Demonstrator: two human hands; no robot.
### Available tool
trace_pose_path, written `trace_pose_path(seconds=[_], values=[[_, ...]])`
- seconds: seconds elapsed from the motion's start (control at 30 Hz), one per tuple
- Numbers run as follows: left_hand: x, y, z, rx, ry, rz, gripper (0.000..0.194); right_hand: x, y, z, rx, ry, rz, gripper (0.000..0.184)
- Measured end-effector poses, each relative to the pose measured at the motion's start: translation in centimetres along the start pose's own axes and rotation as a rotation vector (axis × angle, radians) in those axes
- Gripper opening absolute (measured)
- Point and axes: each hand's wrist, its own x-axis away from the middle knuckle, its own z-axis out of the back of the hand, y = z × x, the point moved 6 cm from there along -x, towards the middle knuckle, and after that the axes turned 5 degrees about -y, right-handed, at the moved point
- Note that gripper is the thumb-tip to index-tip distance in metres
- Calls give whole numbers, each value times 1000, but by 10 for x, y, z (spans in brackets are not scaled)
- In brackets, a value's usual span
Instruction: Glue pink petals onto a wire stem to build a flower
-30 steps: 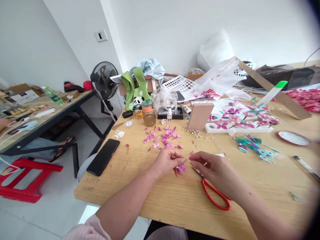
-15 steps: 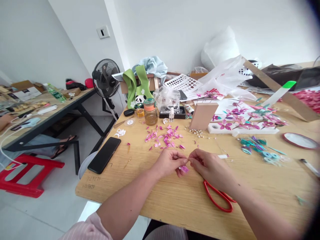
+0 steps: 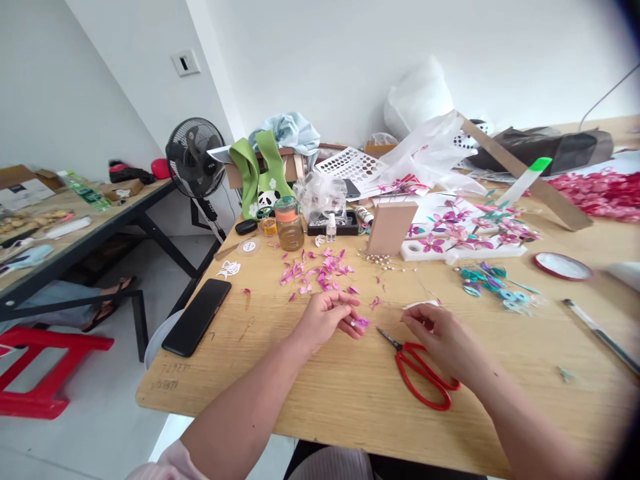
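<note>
My left hand is closed, its fingertips pinching a small pink-purple flower with a pale bead-like spot. To the right, my right hand hovers over the table with thumb and fingers drawn together. Whatever it pinches, perhaps a thin thread, is too fine to make out. Just behind its fingers lies a small white piece, partly covered by the hand. Red-handled scissors rest on the wood below, their blades pointing toward the left hand. Loose pink petals are scattered beyond my left hand.
A black phone lies near the left edge. Farther back stand a jar and an upright tan block. Finished-looking flowers rise from a white foam strip. At right are teal pieces, a red-rimmed dish and a pen.
My hands were together at the flower; now they are apart, the right one moved away to the right. The scissors' blades are now uncovered. The whole view has shifted slightly.
</note>
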Motion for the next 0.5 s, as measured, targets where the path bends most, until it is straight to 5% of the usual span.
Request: trace_pose_path(seconds=[0.5], values=[[5,8,-10,-15,-54,-1,35,7,14,-3,269,63,-97,25]])
